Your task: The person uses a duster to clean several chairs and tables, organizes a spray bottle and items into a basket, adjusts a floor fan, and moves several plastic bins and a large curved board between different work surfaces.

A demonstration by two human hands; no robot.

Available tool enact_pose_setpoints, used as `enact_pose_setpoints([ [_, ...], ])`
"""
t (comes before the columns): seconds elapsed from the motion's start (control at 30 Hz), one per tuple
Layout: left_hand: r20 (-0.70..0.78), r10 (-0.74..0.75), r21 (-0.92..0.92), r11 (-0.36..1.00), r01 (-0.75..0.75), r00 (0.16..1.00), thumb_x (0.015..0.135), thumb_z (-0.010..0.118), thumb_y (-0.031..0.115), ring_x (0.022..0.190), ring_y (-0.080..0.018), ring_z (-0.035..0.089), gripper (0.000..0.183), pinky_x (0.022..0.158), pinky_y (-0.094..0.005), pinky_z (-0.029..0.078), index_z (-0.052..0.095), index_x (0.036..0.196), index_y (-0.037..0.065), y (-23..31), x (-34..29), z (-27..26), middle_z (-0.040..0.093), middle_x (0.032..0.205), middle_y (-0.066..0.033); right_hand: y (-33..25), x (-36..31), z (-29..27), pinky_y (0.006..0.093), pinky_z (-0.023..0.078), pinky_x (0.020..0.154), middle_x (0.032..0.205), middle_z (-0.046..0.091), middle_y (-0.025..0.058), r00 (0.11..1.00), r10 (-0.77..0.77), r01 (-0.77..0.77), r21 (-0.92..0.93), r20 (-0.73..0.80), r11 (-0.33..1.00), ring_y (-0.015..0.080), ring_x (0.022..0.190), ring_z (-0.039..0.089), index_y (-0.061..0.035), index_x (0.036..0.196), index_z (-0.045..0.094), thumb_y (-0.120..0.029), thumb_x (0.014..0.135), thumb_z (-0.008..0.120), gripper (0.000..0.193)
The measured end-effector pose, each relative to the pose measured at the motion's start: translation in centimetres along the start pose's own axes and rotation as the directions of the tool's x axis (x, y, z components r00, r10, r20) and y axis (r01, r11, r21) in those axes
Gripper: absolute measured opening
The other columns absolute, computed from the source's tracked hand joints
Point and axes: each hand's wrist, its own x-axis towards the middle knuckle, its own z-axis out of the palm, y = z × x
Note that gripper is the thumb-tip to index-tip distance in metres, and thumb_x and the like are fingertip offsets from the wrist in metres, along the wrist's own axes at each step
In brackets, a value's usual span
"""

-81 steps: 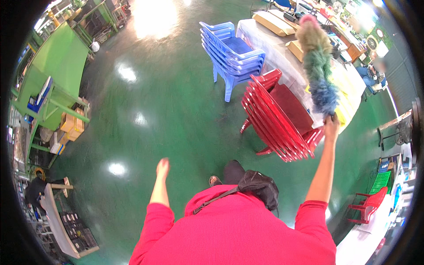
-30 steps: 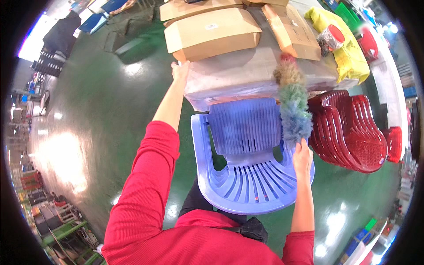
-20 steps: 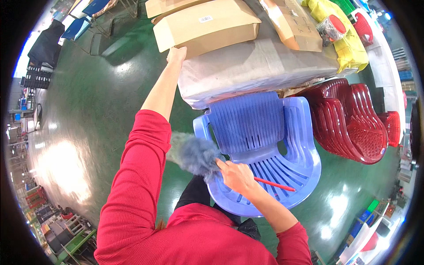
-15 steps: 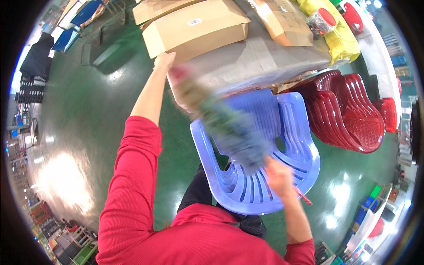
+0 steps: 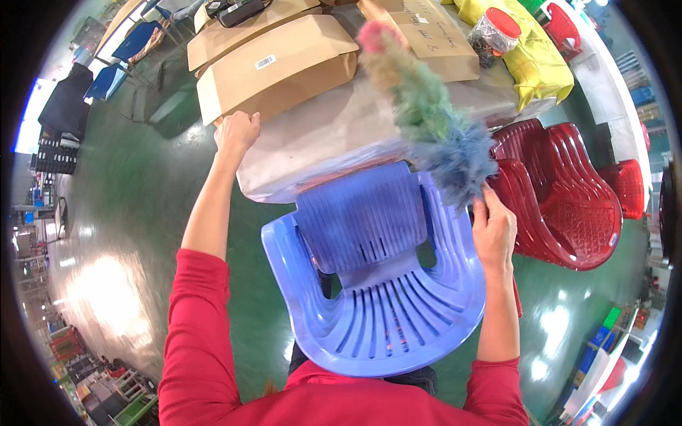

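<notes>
My right hand (image 5: 494, 226) is closed around the base of a fluffy feather duster (image 5: 435, 117), coloured red, tan, green and blue from tip to base. Raised to the right of the blue plastic chair stack (image 5: 376, 312), the duster reaches over the edge of the covered table (image 5: 320, 135). Part of its red handle shows below my wrist. At the table's left end, my left hand (image 5: 239, 133) is closed at the near corner of a long tan cardboard box (image 5: 280, 65). Its fingertips are partly hidden there.
Dark red plastic chairs (image 5: 568, 199) stand to the right of the blue ones. More cardboard (image 5: 437, 42), a yellow bag (image 5: 534, 67) and a red-lidded jar (image 5: 501, 27) lie on the table. Green floor (image 5: 142, 213) stretches to the left.
The duster has swung from across the blue chairs up and right, over the table edge. My left hand stays at the box corner. The whole view has shifted.
</notes>
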Motion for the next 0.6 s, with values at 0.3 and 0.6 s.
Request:
enact_pose_setpoints([
  [0.3,0.101,-0.087,-0.331,0.936,0.116,0.991,0.08,0.049,0.032,0.081,-0.0365,0.06,0.03,0.073,-0.0436,0.047,0.066,0.086,0.008,7.6,-10.0,4.5,0.064,0.081,-0.0181,1.3,18.1,13.6,0.0457,0.048,0.07,0.081,0.064,0.0187,0.974,0.011,0.035,-0.2,0.225,0.979,0.0359,0.078,0.061,-0.0108,0.117,0.051,-0.019,0.084,0.044,0.035],
  [0.6,0.164,-0.149,-0.253,0.949,0.188,0.975,0.08,0.05,0.031,0.083,-0.034,0.061,0.028,0.075,-0.0421,0.047,0.066,0.089,0.01,-0.5,-15.4,6.2,0.065,0.082,-0.0151,9.1,9.2,12.9,0.0436,0.05,0.06,0.073,0.062,0.0176,0.852,-0.258,0.421,-0.303,0.456,0.855,0.0343,0.065,0.062,-0.006,0.126,0.04,-0.008,0.074,0.049,0.053],
])
